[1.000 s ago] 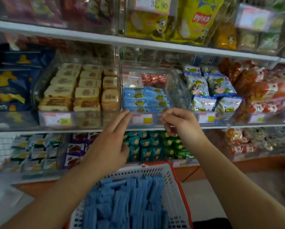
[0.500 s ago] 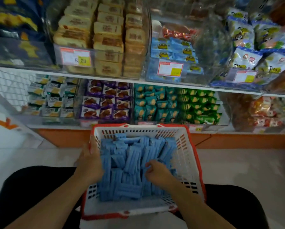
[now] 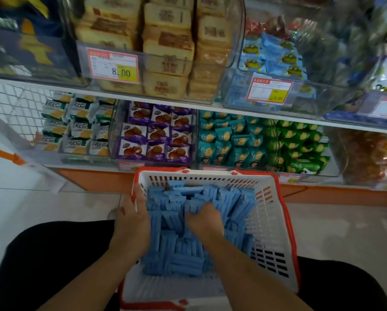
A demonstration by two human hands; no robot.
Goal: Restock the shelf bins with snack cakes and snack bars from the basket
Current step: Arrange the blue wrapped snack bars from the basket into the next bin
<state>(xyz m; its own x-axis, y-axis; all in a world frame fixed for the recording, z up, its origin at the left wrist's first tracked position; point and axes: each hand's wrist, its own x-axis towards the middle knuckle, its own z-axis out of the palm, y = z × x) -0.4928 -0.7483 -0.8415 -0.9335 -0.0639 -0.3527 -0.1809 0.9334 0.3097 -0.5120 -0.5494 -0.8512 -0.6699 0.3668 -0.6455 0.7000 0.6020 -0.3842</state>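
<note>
A white basket with a red rim [image 3: 271, 223] sits between my knees, filled with several blue wrapped snack bars [image 3: 179, 261]. My left hand [image 3: 132, 221] grips the basket's left rim, fingers curled over its edge. My right hand [image 3: 205, 217] is down in the pile, its fingers curled round a bunch of blue bars near the middle. On the upper shelf stands a clear bin [image 3: 239, 95] holding blue packets, with a red price tag on its front. Left of that bin is a bin of tan snack cakes [image 3: 168, 48].
The lower shelf holds bins of white-green packs [image 3: 76, 126], purple packs [image 3: 156, 135], teal packs [image 3: 228, 140] and green packs [image 3: 298, 144]. A white wire rack [image 3: 13, 104] stands at the left. Pale floor tiles lie on both sides of my dark-clad legs.
One second ago both hands were up at the blue bin on the upper shelf. They dropped to the basket; since half a second ago the right hand has dug further forward into the bars.
</note>
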